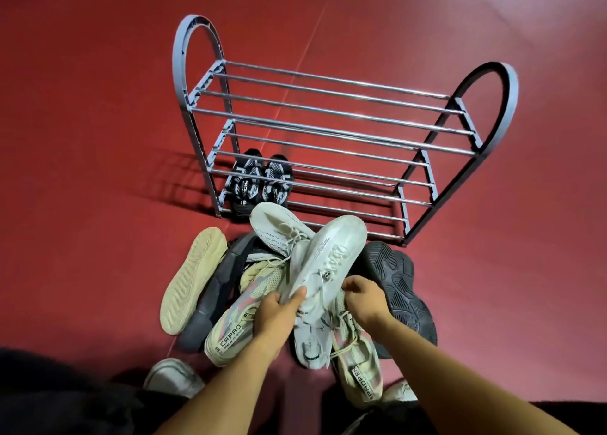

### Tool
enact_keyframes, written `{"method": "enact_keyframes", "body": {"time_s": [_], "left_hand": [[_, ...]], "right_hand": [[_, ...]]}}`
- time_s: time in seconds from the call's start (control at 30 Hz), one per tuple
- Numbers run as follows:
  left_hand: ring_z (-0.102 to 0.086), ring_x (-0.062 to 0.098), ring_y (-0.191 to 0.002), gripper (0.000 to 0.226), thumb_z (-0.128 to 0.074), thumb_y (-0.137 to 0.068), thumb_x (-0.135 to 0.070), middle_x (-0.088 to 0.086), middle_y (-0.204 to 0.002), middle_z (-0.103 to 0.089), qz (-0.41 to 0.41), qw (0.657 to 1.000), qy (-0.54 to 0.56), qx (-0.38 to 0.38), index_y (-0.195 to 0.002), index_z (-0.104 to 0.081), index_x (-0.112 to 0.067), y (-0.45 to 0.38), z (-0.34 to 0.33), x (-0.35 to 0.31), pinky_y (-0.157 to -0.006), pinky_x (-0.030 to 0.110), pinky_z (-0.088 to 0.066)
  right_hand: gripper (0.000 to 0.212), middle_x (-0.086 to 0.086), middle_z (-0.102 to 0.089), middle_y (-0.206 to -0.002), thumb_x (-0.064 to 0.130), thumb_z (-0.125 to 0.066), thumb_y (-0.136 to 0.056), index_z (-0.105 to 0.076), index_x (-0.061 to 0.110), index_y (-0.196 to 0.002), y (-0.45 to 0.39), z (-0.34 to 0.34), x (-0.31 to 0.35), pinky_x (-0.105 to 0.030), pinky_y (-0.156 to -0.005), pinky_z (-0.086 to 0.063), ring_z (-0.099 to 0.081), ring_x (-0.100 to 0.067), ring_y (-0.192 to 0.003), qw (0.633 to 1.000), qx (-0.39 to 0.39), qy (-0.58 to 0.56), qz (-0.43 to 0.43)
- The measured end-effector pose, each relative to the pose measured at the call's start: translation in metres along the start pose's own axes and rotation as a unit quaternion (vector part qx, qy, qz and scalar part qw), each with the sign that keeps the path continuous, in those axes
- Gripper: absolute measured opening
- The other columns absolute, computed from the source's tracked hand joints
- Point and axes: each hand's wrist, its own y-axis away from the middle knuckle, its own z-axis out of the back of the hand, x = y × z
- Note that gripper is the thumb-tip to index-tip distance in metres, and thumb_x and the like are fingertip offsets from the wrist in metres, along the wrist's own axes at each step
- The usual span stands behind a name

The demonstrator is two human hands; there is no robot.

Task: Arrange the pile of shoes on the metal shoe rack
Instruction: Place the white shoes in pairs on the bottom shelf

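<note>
A grey metal shoe rack (pixel 328 113) with three tiers of rods stands on the red floor. A black-and-white pair of shoes (pixel 261 185) sits at the left of its bottom tier. In front lies a pile of shoes. My left hand (pixel 279 313) grips the side of a white sneaker (pixel 331 257) lifted above the pile, toe pointing at the rack. My right hand (pixel 364 298) pinches the same sneaker near its laces and heel. A second white sneaker (pixel 276 228) lies just behind it.
The pile also holds a beige sole-up shoe (pixel 190 280), a dark grey shoe (pixel 216 300), cream-and-pink "CAPRO" sneakers (pixel 236 329), and a black sole-up shoe (pixel 400 290). White shoes (pixel 174 377) sit near my feet. Red floor surrounds the rack.
</note>
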Motion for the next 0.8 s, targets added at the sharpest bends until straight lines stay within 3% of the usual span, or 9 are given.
{"method": "enact_keyframes", "body": {"time_s": [0.1, 0.23, 0.3, 0.4, 0.5, 0.57, 0.67, 0.73, 0.8], "left_hand": [[-0.063, 0.018, -0.071, 0.039, -0.071, -0.076, -0.056, -0.001, -0.077, -0.067, -0.027, 0.998, -0.061, -0.002, -0.078, -0.058, -0.019, 0.011, 0.002, -0.002, -0.063, 0.033, -0.046], [-0.064, 0.019, -0.081, 0.034, -0.059, -0.077, -0.055, -0.004, -0.085, -0.069, -0.059, 0.991, -0.118, -0.001, -0.085, -0.063, -0.022, 0.018, 0.014, 0.002, -0.075, 0.037, -0.051], [-0.065, 0.018, -0.080, 0.035, -0.058, -0.075, -0.056, -0.005, -0.082, -0.070, -0.058, 0.992, -0.114, 0.004, -0.082, -0.067, -0.023, 0.022, 0.023, 0.004, -0.076, 0.037, -0.053], [-0.056, 0.016, -0.064, 0.032, -0.064, -0.079, -0.046, -0.005, -0.064, -0.059, -0.064, 0.992, -0.104, 0.003, -0.063, -0.061, -0.019, 0.027, 0.037, -0.004, -0.058, 0.033, -0.041], [-0.051, 0.020, -0.062, 0.034, -0.066, -0.078, -0.045, -0.005, -0.057, -0.052, -0.067, 0.994, -0.092, -0.009, -0.056, -0.058, -0.020, 0.032, 0.042, -0.018, -0.056, 0.034, -0.034], [-0.054, 0.022, -0.067, 0.033, -0.059, -0.068, -0.052, -0.003, -0.062, -0.058, -0.075, 0.995, -0.067, -0.012, -0.065, -0.067, -0.019, 0.038, 0.033, -0.034, -0.059, 0.035, -0.038], [-0.062, 0.025, -0.079, 0.051, -0.053, -0.062, -0.061, 0.003, -0.082, -0.068, -0.077, 0.996, -0.034, -0.006, -0.079, -0.073, -0.017, 0.038, 0.007, -0.062, -0.070, 0.035, -0.046], [-0.062, 0.026, -0.075, 0.048, -0.053, -0.070, -0.061, 0.007, -0.083, -0.068, -0.064, 0.997, -0.031, 0.003, -0.075, -0.068, -0.016, 0.034, -0.009, -0.083, -0.066, 0.033, -0.044], [-0.066, 0.027, -0.068, 0.047, -0.052, -0.077, -0.059, 0.010, -0.081, -0.069, -0.048, 0.998, -0.041, 0.015, -0.073, -0.065, -0.014, 0.028, -0.021, -0.101, -0.060, 0.031, -0.048]], "right_hand": [[0.025, 0.003, -0.066, -0.092, 0.011, -0.063, -0.082, -0.057, 0.024, -0.102, 0.022, -0.007, -0.004, -0.020, -0.066, -0.051, -0.065, -0.019, -0.079, 0.993, 0.090, 0.065, -0.040], [0.062, 0.002, -0.068, -0.115, 0.054, -0.060, -0.065, -0.060, 0.026, -0.120, 0.010, -0.064, -0.047, -0.030, -0.091, -0.053, -0.066, -0.020, -0.106, 0.960, 0.174, 0.215, -0.040], [0.054, -0.001, -0.072, -0.116, 0.049, -0.061, -0.072, -0.066, 0.024, -0.120, 0.003, -0.074, -0.054, -0.031, -0.089, -0.054, -0.068, -0.024, -0.109, 0.941, 0.187, 0.281, -0.030], [0.037, -0.009, -0.073, -0.114, 0.028, -0.062, -0.082, -0.071, 0.008, -0.111, 0.012, -0.050, -0.025, -0.028, -0.078, -0.052, -0.069, -0.027, -0.107, 0.945, 0.185, 0.262, -0.061], [0.029, -0.015, -0.072, -0.110, 0.032, -0.050, -0.090, -0.067, 0.010, -0.097, 0.018, -0.029, -0.006, -0.031, -0.081, -0.053, -0.068, -0.033, -0.105, 0.952, 0.176, 0.245, -0.042], [0.026, -0.018, -0.071, -0.110, 0.029, -0.045, -0.096, -0.064, 0.011, -0.100, 0.016, -0.010, 0.011, -0.030, -0.078, -0.053, -0.068, -0.035, -0.105, 0.950, 0.175, 0.260, -0.010], [0.038, -0.017, -0.070, -0.110, 0.032, -0.044, -0.101, -0.068, 0.004, -0.110, 0.003, 0.036, 0.037, -0.029, -0.072, -0.046, -0.067, -0.033, -0.098, 0.948, 0.161, 0.275, 0.010], [0.036, -0.011, -0.070, -0.103, 0.041, -0.047, -0.098, -0.069, 0.012, -0.094, -0.004, 0.073, 0.054, -0.031, -0.071, -0.047, -0.064, -0.026, -0.088, 0.949, 0.131, 0.286, 0.021], [0.027, -0.005, -0.062, -0.094, 0.035, -0.049, -0.098, -0.054, 0.021, -0.075, -0.007, 0.102, 0.067, -0.030, -0.063, -0.043, -0.056, -0.021, -0.083, 0.949, 0.104, 0.298, 0.025]]}}
